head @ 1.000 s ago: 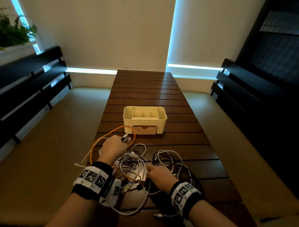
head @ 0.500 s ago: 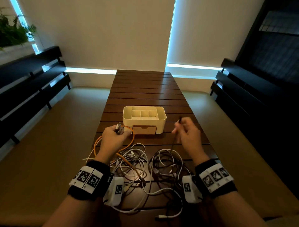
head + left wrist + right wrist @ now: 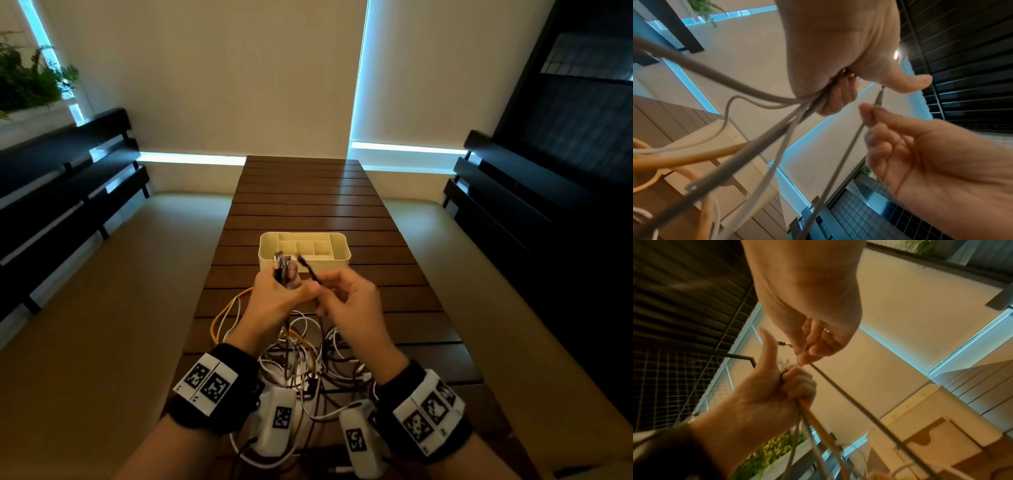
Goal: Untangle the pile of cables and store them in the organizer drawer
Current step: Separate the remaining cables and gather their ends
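**Holding cable ends above the tangle**

Gripping a bundle of cable ends (image 3: 282, 270), the left hand (image 3: 274, 298) is raised over the counter (image 3: 308, 192) with fingers curled round several cords and its thumb stuck out; metal plug tips stand up out of the fist. From the fist white, grey and orange cords hang down to the pile of cables (image 3: 301, 359), which lies on the near part of the counter between the two forearms. The pile is a loose knot of white, brown-black and orange loops, with one orange cable (image 3: 219, 318) bowing out on the left side.

The right hand (image 3: 352, 308) pinches a thin dark cable (image 3: 310, 270) between thumb and fingertips just below its plug, the tip angled toward the left hand's bundle. The two hands are close together, nearly touching.

Just beyond the hands stands the cream organizer (image 3: 337, 262), its top split into several compartments. In the right wrist view its drawer (image 3: 925, 439) sits closed in the front, with a notch-shaped pull.
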`<state>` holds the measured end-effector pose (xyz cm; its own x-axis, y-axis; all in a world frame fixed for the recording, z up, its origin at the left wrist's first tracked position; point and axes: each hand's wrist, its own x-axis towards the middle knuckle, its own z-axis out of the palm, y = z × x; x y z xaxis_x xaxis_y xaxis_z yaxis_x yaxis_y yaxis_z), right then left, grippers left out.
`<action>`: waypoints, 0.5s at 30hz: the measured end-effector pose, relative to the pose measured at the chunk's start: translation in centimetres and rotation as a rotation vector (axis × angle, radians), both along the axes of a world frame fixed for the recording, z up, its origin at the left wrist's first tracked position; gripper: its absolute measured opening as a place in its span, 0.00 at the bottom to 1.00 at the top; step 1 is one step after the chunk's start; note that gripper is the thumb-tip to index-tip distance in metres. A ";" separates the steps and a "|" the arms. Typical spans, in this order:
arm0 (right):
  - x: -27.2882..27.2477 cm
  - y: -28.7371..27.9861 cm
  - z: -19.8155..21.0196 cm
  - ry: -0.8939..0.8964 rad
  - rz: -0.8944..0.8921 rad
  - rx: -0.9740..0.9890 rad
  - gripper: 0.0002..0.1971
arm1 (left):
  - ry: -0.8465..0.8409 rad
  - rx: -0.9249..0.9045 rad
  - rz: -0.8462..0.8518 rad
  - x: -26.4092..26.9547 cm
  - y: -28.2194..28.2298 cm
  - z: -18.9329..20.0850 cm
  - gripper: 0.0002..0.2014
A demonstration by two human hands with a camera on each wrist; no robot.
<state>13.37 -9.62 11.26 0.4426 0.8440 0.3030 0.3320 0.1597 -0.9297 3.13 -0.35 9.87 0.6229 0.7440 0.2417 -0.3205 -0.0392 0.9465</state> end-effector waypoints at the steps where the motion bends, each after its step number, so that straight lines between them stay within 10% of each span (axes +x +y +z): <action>1: -0.5 0.1 -0.4 -0.039 -0.033 0.004 0.05 | 0.004 0.011 0.011 0.2 -0.1 -0.1 0.29; 15: -2.4 0.7 -1.7 -0.005 -0.137 0.027 0.07 | 0.061 -0.044 0.144 0.4 -0.8 0.1 0.20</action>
